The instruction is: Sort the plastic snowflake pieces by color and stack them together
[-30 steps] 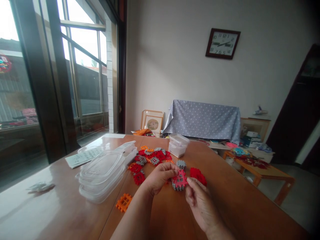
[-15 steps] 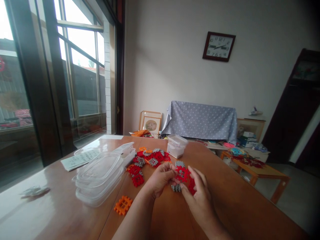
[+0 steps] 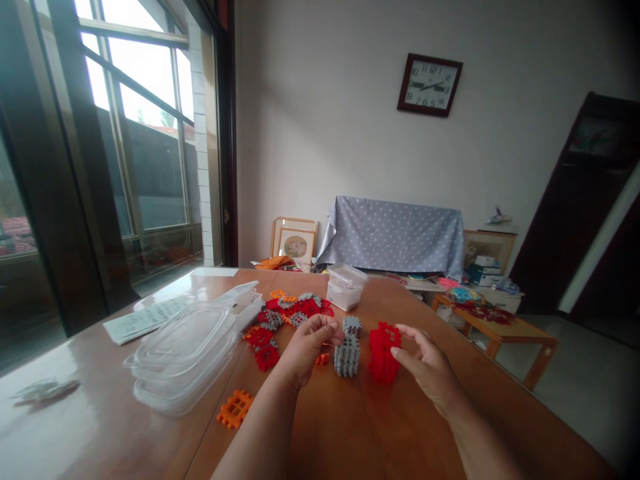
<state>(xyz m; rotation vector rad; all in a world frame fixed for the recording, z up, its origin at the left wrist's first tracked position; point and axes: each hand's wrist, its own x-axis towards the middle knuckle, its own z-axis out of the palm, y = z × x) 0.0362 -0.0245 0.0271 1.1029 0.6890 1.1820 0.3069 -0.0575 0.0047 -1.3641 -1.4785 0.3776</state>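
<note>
My right hand (image 3: 429,365) has its thumb and forefinger at the right edge of a stack of red square interlocking window blocks (image 3: 383,360), gripping the upper part. Left of it, my left hand (image 3: 311,343) is closed in a pinch; what its fingertips hold, if anything, cannot be made out. Just right of those fingertips stands a stack of grey interlocking blocks (image 3: 347,357), with another grey piece (image 3: 352,326) behind it. Beyond my left hand lies a pile of loose red, grey and orange blocks (image 3: 267,356). An orange block (image 3: 235,409) lies flat left of my left forearm.
Clear plastic containers and lids (image 3: 185,353) sit on the table's left, beside printed paper sheets (image 3: 145,321). A small lidded clear box (image 3: 345,288) stands at the back. A crumpled clear packet (image 3: 46,391) is at far left. The wooden table's right edge (image 3: 500,390) slopes away.
The red block that was between both hands is now at the red stack with my right hand, which moved right. My left hand drew away leftward, uncovering the grey stack. The view shifted slightly.
</note>
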